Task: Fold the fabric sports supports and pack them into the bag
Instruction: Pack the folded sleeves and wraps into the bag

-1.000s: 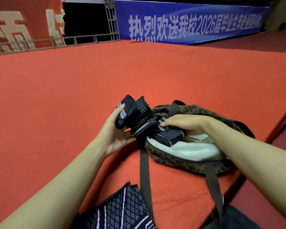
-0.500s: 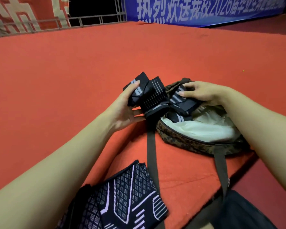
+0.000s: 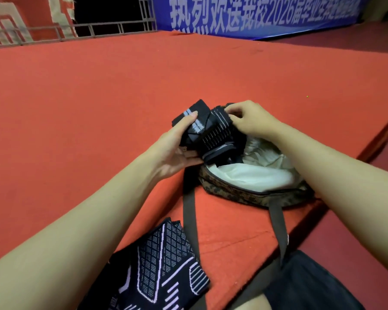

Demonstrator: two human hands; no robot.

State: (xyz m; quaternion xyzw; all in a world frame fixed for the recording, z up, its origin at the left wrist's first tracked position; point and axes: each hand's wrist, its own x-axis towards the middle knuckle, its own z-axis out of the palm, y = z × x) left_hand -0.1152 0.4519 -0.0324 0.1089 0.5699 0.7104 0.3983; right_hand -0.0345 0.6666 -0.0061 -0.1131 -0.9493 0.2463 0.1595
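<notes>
A folded black fabric support with grey stripes (image 3: 213, 133) sits at the left end of the open leopard-print bag (image 3: 251, 195), which shows a white lining. My left hand (image 3: 177, 144) grips the support from the left, thumb on top. My right hand (image 3: 249, 119) pinches the support's far right edge over the bag's mouth. A second black support with a white grid pattern (image 3: 164, 262) lies flat on the red mat near my body.
The red mat (image 3: 99, 108) stretches far ahead and left; its right edge drops to a darker floor (image 3: 385, 171). The bag's brown straps (image 3: 189, 220) trail toward me. A metal railing (image 3: 76, 30) and a blue banner (image 3: 255, 14) stand at the back.
My right hand has lifted from lying flat on the support to pinching its far edge. The support now sits more upright at the bag's mouth. The camera has tilted down.
</notes>
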